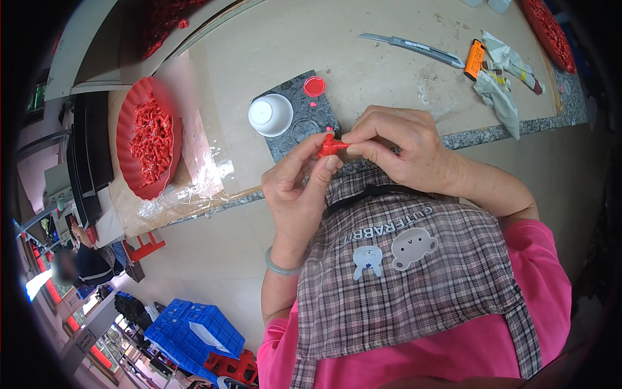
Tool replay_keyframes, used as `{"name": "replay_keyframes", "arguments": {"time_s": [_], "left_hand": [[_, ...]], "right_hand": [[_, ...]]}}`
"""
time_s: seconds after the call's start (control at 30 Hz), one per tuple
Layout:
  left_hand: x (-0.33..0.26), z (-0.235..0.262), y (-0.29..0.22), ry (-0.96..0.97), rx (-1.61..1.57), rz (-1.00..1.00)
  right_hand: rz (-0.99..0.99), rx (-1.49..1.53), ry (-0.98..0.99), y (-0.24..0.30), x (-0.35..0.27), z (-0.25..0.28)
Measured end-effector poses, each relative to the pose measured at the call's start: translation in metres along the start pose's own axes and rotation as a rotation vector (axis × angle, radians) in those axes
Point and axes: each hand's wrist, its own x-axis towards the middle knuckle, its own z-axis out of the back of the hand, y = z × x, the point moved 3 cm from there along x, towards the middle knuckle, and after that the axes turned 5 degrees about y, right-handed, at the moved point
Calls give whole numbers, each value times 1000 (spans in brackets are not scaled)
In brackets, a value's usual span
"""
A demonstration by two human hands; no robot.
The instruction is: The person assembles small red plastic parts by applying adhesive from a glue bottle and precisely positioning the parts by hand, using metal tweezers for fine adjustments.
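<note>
A: Count?

B: One red part (330,146) in hand. One white cup (270,115), one red cap (314,85), both on a grey slab (291,97). One knife (411,46), one orange lighter (475,59). Two red trays: one (126,139) left, full of red bits, one (551,32) far right at the rim.

A: Fingers?

B: Left hand (297,188): thumb and forefinger closed on the part from below and left. Right hand (405,146): fingers curled, tips pinching its right end.

A: Part position?

B: Between both sets of fingertips, touching both, above the table edge (466,137), just below the slab, over the apron (414,272).
</note>
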Motion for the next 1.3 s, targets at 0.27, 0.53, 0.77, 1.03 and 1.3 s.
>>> {"name": "replay_keyframes", "arguments": {"time_s": [0.27, 0.53, 0.77, 1.03, 1.3], "left_hand": [[1, 0, -9, 26, -33, 113], [5, 0, -4, 168, -518, 279], [1, -2, 9, 283, -856, 411], [1, -3, -6, 137, -554, 198], [0, -3, -16, 19, -184, 37]], "right_hand": [[-324, 354, 90, -6, 1, 3], [-525, 608, 169, -9, 4, 9], [-277, 465, 191, -11, 10, 13], [-333, 505, 128, -11, 10, 15], [-376, 507, 164, -14, 5, 12]]}}
